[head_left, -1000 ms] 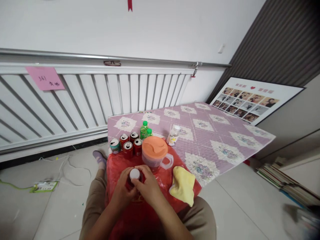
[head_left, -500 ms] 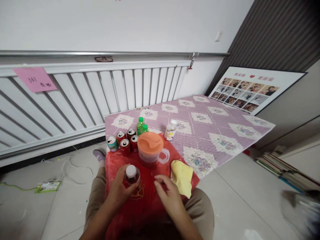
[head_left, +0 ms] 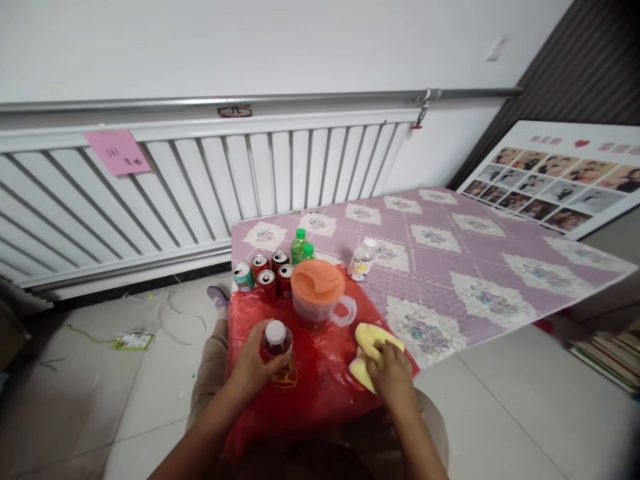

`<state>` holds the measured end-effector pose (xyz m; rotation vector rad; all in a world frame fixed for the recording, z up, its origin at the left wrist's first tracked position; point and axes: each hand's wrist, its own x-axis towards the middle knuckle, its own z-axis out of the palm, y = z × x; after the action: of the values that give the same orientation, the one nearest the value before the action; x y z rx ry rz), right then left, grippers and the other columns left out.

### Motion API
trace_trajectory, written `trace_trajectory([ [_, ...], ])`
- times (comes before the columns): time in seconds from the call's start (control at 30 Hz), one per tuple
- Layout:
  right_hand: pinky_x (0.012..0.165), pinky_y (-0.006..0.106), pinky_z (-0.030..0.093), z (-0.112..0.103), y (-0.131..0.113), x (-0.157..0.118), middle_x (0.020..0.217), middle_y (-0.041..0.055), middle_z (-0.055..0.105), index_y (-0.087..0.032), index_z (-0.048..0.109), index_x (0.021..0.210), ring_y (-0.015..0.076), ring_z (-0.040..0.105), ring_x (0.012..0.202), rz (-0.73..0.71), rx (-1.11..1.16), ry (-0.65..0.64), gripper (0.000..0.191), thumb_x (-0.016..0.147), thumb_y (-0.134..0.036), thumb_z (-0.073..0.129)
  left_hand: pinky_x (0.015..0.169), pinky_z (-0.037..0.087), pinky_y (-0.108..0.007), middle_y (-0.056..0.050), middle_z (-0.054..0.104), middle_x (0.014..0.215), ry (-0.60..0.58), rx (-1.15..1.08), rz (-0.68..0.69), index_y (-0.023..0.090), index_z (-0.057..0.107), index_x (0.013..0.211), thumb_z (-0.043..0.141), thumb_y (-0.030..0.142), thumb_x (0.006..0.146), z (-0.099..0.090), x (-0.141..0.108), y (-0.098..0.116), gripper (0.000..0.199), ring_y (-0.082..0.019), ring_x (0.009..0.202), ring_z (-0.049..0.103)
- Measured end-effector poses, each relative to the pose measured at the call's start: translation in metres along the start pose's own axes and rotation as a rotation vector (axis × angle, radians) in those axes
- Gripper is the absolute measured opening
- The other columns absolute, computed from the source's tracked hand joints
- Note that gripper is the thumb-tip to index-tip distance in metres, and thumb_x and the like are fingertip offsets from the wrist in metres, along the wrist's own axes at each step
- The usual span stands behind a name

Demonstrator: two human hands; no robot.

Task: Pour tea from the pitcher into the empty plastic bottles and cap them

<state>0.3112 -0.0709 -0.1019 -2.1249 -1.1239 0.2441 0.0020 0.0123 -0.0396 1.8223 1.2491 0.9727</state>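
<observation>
My left hand (head_left: 255, 365) is wrapped round a bottle (head_left: 278, 343) with a pale cap and dark contents, upright over the red plastic sheet (head_left: 320, 387). My right hand (head_left: 391, 373) lies on a yellow cloth (head_left: 373, 337), its fingers curled into the fabric. Just beyond the bottle stands a clear pitcher (head_left: 313, 312) with an orange lid (head_left: 318, 280), its handle pointing right. The parts of the cloth under my palm are hidden.
Several drink cans (head_left: 267, 283) stand left of the pitcher. Behind it are two green-capped bottles (head_left: 300, 247). A clear bottle with a white cap (head_left: 363, 260) stands on the quilted cover (head_left: 420, 267). A power strip (head_left: 134, 341) with cables lies on the floor at left.
My right hand has moved right, from above the red sheet onto the yellow cloth, and gripped it. My left hand keeps its hold on the bottle. The view has swung left.
</observation>
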Motion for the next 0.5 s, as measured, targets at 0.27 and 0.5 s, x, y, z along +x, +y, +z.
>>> trace_trajectory([
  [0.27, 0.051, 0.033, 0.053, -0.071, -0.040, -0.023, 0.066, 0.0008, 0.070, -0.024, 0.056, 0.093, 0.0226, 0.065, 0.054, 0.409, 0.530, 0.017, 0.037, 0.068, -0.048, 0.069, 0.106, 0.046, -0.047, -0.010, 0.062, 0.124, 0.004, -0.041, 0.028, 0.018, 0.054, 0.125, 0.075, 0.022, 0.068, 0.003, 0.000, -0.008, 0.061, -0.028, 0.119, 0.059],
  [0.5, 0.063, 0.023, 0.053, -0.079, -0.145, -0.049, 0.104, 0.0037, 0.071, -0.024, 0.057, 0.089, 0.0171, 0.070, 0.079, -0.023, 0.746, -0.225, 0.020, 0.075, -0.027, 0.070, 0.104, 0.047, -0.048, -0.011, 0.061, 0.126, 0.007, -0.103, 0.047, 0.018, 0.054, 0.126, 0.076, 0.021, 0.069, 0.002, 0.000, -0.009, 0.061, -0.028, 0.118, 0.059],
])
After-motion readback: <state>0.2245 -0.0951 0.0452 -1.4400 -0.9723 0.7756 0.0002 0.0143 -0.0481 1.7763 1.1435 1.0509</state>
